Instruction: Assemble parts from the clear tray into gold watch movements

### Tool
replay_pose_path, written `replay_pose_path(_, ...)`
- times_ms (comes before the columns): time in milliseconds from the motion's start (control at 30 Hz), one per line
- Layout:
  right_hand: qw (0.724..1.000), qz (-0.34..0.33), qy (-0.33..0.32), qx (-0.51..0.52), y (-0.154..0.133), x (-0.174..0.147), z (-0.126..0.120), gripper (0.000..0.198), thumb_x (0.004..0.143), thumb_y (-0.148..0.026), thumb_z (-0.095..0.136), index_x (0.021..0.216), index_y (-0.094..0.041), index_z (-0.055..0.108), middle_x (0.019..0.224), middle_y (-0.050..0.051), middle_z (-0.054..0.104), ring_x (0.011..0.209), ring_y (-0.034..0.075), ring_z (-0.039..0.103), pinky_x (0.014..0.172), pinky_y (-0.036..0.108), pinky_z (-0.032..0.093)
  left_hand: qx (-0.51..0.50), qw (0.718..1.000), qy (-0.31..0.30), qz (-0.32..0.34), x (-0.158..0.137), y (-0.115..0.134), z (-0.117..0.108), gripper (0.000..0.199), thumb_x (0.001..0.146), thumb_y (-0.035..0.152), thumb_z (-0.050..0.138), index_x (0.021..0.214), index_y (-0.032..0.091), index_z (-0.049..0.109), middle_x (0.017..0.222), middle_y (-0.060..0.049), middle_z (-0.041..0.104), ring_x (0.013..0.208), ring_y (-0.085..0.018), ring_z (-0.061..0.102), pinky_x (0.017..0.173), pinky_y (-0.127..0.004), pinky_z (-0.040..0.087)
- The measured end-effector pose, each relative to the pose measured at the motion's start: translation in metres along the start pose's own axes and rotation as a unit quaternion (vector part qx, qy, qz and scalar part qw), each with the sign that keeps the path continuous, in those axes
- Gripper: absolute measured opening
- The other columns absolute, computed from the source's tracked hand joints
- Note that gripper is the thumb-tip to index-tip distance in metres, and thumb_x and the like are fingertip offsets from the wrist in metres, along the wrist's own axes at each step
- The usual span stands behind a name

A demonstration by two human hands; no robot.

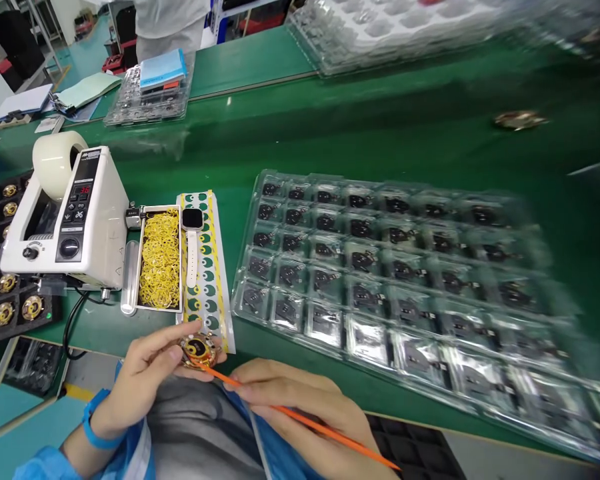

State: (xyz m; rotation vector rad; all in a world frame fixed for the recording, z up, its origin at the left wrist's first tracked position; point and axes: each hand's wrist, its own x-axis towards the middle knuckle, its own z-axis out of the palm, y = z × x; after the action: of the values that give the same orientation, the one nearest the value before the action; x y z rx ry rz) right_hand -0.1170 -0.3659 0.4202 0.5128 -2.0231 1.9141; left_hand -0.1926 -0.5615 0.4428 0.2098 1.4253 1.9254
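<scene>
1. My left hand (145, 370) is at the near edge of the green tabletop (380, 133), palm turned inward, its grip closed on a small round gold part (199, 350).
2. My right hand (290, 400) lies low beside it, its grip pinched shut on a thin orange stick (305, 420); the tip meets the part.
3. Tape dispenser (70, 220) display shows red digits, unreadable.
4. Clear tray (395, 267) of dark parts lies to the right.

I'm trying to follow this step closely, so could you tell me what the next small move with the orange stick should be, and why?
Probably a small press or nudge with the tip of the orange stick on the round gold part. The left hand pinches that part at the table edge, the right hand holds the stick, and its tip already lies at the part's lower rim.
</scene>
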Motion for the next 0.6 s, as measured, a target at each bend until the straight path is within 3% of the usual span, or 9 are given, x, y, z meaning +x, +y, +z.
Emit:
replay_pose_path(167,0.988,-0.089,-0.095,-0.084,-0.001,0.004,-0.013,0.020,0.103,-0.013,0.043,0.111,-0.017,0.062,0.096,0.009,0.070,0.087,0.017,0.069,0.074,0.027,0.059,-0.009,0.999,0.004,-0.045,0.001,0.005,0.002,0.030,0.088,0.038,0.066,0.115,0.027,0.072,0.109,-0.009,0.075,0.097,-0.028,0.072,0.076,-0.033,0.062)
replay_pose_path(367,0.932,-0.186,-0.142,-0.278,-0.010,0.013,-0.021,0.026,0.104,-0.008,0.036,0.102,-0.013,0.062,0.089,0.009,0.073,0.084,0.021,0.071,0.067,0.029,0.061,-0.020,0.996,0.052,-0.071,0.007,0.002,0.005,0.031,0.083,0.038,0.071,0.110,0.023,0.074,0.098,-0.010,0.077,0.090,-0.028,0.074,0.073,-0.032,0.062)
replay_pose_path(467,0.936,-0.181,-0.091,-0.286,-0.013,0.008,-0.019,0.020,0.102,-0.011,0.043,0.105,-0.013,0.063,0.089,0.009,0.074,0.082,0.021,0.072,0.070,0.029,0.062,-0.038,0.996,0.070,-0.049,0.008,0.000,0.008,0.030,0.083,0.036,0.072,0.111,0.025,0.074,0.096,-0.008,0.077,0.089,-0.025,0.074,0.073,-0.028,0.062)
replay_pose_path(600,0.965,-0.104,0.053,-0.233,-0.009,-0.001,-0.003,0.019,0.095,-0.007,0.055,0.109,-0.016,0.064,0.085,0.007,0.072,0.077,0.019,0.072,0.070,0.026,0.063,-0.030,0.995,0.091,-0.005,0.006,-0.004,0.013,0.036,0.083,0.034,0.073,0.118,0.026,0.070,0.104,-0.008,0.076,0.095,-0.024,0.072,0.078,-0.027,0.061)
